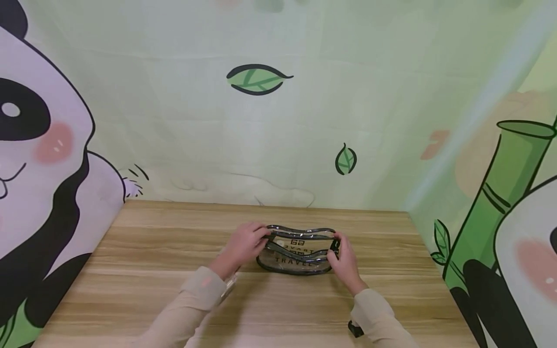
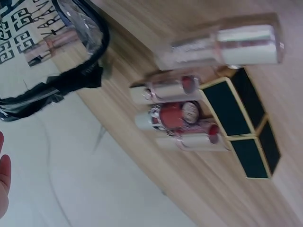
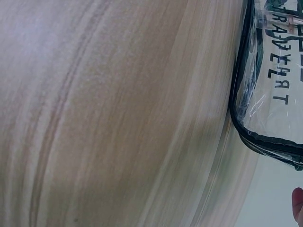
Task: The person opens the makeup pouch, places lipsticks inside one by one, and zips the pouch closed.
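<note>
A clear travel pouch (image 1: 287, 265) with black trim and dark "TRAVEL" lettering stands above the wooden table, its mouth parted at the top. My left hand (image 1: 244, 245) pinches its upper left corner, and my right hand (image 1: 348, 265) grips the opposite end by the black edge. Up close, the pouch (image 2: 28, 101) shows a pinkish tube (image 2: 54, 46) through its plastic; whether that lies inside or behind I cannot tell. In the right wrist view, the pouch (image 3: 267, 116) appears with a fingertip (image 3: 297, 203) below it.
Near my left wrist lie several lipstick tubes (image 2: 175, 116), a larger silvery tube (image 2: 246, 45) and dark green boxes with gold edges (image 2: 227, 109). My left forearm mostly covers them in the head view. A printed panda backdrop (image 1: 183, 121) rises behind the wooden table (image 1: 165, 232).
</note>
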Demonstrator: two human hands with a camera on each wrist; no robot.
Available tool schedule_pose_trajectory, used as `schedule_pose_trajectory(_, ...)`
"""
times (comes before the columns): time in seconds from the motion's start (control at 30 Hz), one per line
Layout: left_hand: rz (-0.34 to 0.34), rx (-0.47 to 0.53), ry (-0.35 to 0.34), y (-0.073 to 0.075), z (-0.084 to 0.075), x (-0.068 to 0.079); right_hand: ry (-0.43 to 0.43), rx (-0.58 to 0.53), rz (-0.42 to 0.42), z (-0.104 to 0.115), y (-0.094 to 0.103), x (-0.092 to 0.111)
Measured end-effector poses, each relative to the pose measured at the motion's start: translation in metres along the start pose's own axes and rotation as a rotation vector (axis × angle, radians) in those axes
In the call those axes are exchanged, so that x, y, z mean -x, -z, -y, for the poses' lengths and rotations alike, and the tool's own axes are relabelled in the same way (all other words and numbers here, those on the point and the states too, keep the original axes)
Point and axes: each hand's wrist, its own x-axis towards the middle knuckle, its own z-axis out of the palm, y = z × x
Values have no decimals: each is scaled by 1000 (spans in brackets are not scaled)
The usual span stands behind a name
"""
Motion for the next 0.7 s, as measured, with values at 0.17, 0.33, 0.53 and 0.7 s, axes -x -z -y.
schedule_pose_trajectory(0.17,-16,-3,32,-1,11,13,-8,-13,8,1,0,0)
schedule_pose_trajectory(0.33,-33,9,73,-3,24,30,-18,-11,17,1,0,1)
schedule_pose_trajectory(0.53,16,-19,185,-3,39,53,-18,-19,16,1,0,0)
schedule_pose_trajectory(0.7,90,-25,270,-1,46,68,-16,-23,17,0,0,0)
